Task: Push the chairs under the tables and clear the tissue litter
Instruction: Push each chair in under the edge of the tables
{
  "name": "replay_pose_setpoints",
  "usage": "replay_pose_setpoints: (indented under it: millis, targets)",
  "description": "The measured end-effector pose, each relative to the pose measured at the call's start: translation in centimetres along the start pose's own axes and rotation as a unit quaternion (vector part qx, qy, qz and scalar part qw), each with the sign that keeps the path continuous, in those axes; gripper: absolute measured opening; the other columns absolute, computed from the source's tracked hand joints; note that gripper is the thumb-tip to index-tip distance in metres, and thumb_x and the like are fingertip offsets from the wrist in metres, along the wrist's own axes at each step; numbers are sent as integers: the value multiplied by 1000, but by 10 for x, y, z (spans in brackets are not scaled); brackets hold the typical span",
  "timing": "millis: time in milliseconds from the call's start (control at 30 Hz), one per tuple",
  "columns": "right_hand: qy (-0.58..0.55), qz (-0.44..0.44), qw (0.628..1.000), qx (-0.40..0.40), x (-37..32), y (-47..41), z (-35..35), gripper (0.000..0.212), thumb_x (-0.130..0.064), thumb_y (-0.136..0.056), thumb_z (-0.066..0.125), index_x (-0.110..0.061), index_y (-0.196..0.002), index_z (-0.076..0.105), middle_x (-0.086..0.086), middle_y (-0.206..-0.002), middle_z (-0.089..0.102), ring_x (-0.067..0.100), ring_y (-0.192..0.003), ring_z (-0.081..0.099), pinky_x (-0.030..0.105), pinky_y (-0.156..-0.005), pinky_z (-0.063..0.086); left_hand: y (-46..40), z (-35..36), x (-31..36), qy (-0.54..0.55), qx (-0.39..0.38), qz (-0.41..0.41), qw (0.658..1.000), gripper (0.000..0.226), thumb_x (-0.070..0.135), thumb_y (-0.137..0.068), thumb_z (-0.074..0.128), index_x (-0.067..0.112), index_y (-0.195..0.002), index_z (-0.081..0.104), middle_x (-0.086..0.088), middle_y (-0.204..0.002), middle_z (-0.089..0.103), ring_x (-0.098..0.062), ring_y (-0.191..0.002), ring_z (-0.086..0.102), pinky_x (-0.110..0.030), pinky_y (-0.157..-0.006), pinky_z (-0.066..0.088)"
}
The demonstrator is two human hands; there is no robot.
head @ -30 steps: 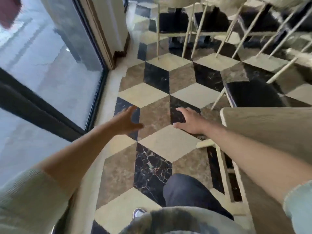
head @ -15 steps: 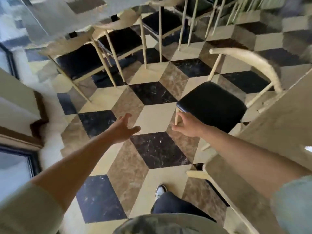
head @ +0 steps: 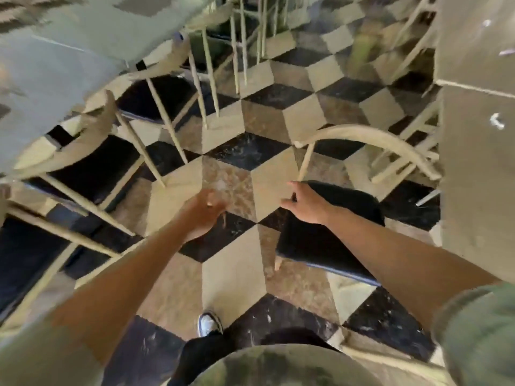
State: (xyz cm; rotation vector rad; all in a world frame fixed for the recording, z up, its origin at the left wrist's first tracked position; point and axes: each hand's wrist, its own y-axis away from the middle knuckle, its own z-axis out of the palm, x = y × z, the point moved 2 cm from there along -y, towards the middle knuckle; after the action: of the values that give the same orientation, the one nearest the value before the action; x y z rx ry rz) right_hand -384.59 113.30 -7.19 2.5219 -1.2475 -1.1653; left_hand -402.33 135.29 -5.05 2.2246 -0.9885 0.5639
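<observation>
A pale wooden chair with a curved backrest (head: 362, 140) and a black seat (head: 334, 238) stands out from the light wooden table (head: 473, 176) on the right. My right hand (head: 303, 204) lies on the seat's near-left corner, at the foot of the back post, fingers spread. My left hand (head: 203, 215) hovers over the patterned floor to the left of the chair, blurred, holding nothing. Small white tissue scraps (head: 496, 121) lie on the right table's top, with another scrap (head: 505, 52) farther back.
Another table (head: 55, 65) fills the upper left, with black-seated chairs (head: 92, 165) tucked along its edge. More chair legs (head: 404, 162) show beyond the right table. The cube-pattern tile floor (head: 231, 274) forms an aisle between the tables; my shoe (head: 207, 324) is below.
The view has swung from the glass door to the aisle between the tables. The pulled-out chair is now closer, and my right hand has reached its seat corner.
</observation>
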Motion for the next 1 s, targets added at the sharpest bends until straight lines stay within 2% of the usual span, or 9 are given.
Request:
replay_pose_setpoints:
  millis: [100, 200, 233, 367, 467, 667, 800, 867, 1000]
  targets:
    - [-59, 73, 995, 46, 1, -40, -29, 57, -38, -99, 60, -8, -144, 44, 10, -142, 53, 26, -129, 52, 38, -104, 45, -86, -38, 30, 10, -28, 14, 999, 55, 44, -100, 55, 15, -146, 44, -16, -141, 57, -35, -123, 57, -51, -101, 48]
    - [-139, 148, 974, 100, 22, -77, -58, 27, -37, -96, 63, -25, -118, 54, -22, -108, 58, 8, -106, 52, 8, -72, 39, -175, -49, 86, -36, -97, 57, 993, 57, 50, -99, 53, 19, -146, 44, -12, -142, 57, -28, -112, 60, -34, -77, 46]
    - [-157, 170, 965, 124, 31, -94, -68, 23, -38, -95, 63, -28, -114, 54, -27, -98, 54, 7, -98, 53, 7, -64, 37, -206, -46, 107, -48, -120, 77, 989, 60, 54, -99, 51, 19, -148, 42, -11, -142, 58, -26, -108, 60, -32, -72, 44]
    - [-188, 209, 948, 147, 67, -167, -98, 49, -47, -92, 65, -16, -129, 54, -2, -113, 62, 16, -94, 61, 32, -76, 50, -310, -16, 186, -111, -161, 157, 968, 63, 57, -100, 47, 14, -146, 43, -15, -134, 62, -28, -103, 61, -35, -73, 42]
    - [-212, 225, 938, 160, 85, -217, -118, 64, -46, -90, 67, -10, -139, 47, 0, -119, 56, 17, -98, 56, 28, -71, 45, -371, 24, 235, -184, -213, 174, 944, 64, 53, -102, 45, 9, -149, 40, -20, -143, 56, -38, -126, 54, -40, -92, 44]
    - [-296, 299, 878, 229, 124, -265, -156, 45, -35, -94, 65, -15, -133, 55, -1, -109, 65, 27, -106, 63, 37, -87, 48, -421, 125, 358, -236, -358, 250, 868, 65, 51, -103, 46, 9, -151, 39, -17, -153, 47, -34, -136, 48, -44, -110, 40]
    - [-362, 389, 810, 250, 152, -295, -161, 87, -39, -89, 70, -10, -155, 21, 15, -143, 49, 34, -128, 53, 49, -104, 46, -446, 204, 424, -275, -393, 326, 815, 66, 57, -98, 51, 10, -145, 46, -11, -134, 60, -26, -118, 60, -36, -88, 47]
    - [-380, 430, 776, 261, 157, -311, -163, 107, -42, -89, 71, -7, -159, -2, 17, -155, 36, 35, -136, 46, 46, -107, 43, -458, 247, 449, -322, -393, 352, 786, 76, 61, -93, 54, 10, -148, 42, -15, -144, 55, -33, -127, 55, -41, -96, 46]
    - [-459, 484, 672, 322, 163, -348, -136, 122, -25, -86, 71, -21, -152, -32, 13, -161, 31, 36, -125, 57, 41, -89, 50, -444, 344, 477, -363, -469, 402, 698, 80, 55, -82, 67, 10, -143, 42, -13, -134, 60, -31, -108, 59, -32, -74, 37]
